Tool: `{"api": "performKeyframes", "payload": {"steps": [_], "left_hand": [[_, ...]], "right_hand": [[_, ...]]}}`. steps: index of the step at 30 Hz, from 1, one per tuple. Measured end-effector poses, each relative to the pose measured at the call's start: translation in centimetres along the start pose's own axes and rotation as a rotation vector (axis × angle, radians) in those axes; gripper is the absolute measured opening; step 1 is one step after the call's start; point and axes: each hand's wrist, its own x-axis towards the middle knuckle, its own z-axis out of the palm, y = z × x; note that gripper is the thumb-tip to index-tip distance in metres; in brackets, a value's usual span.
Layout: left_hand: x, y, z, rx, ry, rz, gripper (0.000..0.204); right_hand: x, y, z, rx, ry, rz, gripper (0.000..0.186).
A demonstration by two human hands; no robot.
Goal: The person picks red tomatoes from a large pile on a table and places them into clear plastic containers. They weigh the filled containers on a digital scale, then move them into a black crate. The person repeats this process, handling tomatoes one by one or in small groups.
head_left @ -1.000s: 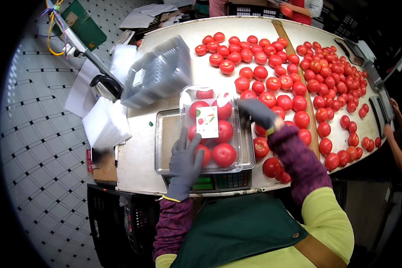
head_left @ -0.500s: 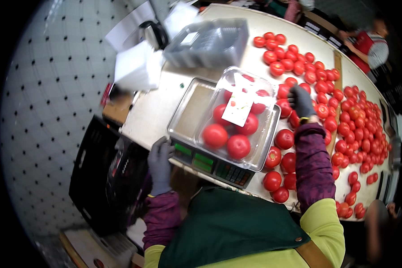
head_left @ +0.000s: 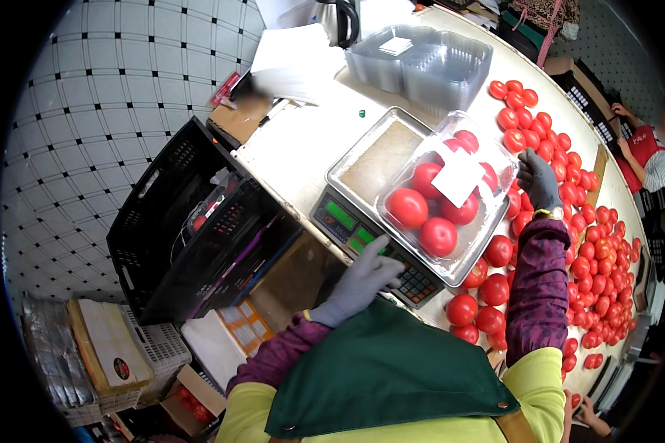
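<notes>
Left hand (head_left: pixel 356 286) has moved to the keypad (head_left: pixel 418 285), splayed; right hand (head_left: pixel 540 183) curls by clear plastic clamshell (head_left: pixel 487 210), grip unclear.

A: Middle of frame, tally?

B: One scale (head_left: pixel 413 284), one filled clear box (head_left: pixel 474 120), one white label (head_left: pixel 458 177). Boxed tomatoes (head_left: pixel 439 236): at least seven, label covering part.

A: Gloved hands?

B: Two: one left hand (head_left: pixel 358 284), one right hand (head_left: pixel 539 182).

A: Right half?

B: Loose tomatoes (head_left: pixel 498 251): dozens, overlapping, exact count impossible. One red apron (head_left: pixel 642 151), far right.

A: Upper middle?

B: Clear containers (head_left: pixel 450 66), nested, layers uncountable.

A: Bottom centre?

B: One green apron (head_left: pixel 391 376).
</notes>
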Motion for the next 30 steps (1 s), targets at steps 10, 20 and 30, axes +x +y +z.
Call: {"api": "performKeyframes", "payload": {"steps": [10,20,30], "left_hand": [[4.2,3.2,-6.4,-0.488,-0.016,0.155,0.060],[-3.6,8.0,-36.9,-0.357,0.810,0.434,0.032],[-6.6,0.0,-60.2,0.008,1.218,0.237,0.042]], "right_hand": [[-6.4,-8.0,11.7,-0.504,-0.062,-0.420,0.023],[-10.2,0.0,45.6,-0.217,-0.557,-0.061,0.034],[-7.0,6.8,62.2,-0.278,-1.107,0.196,0.035]]}}
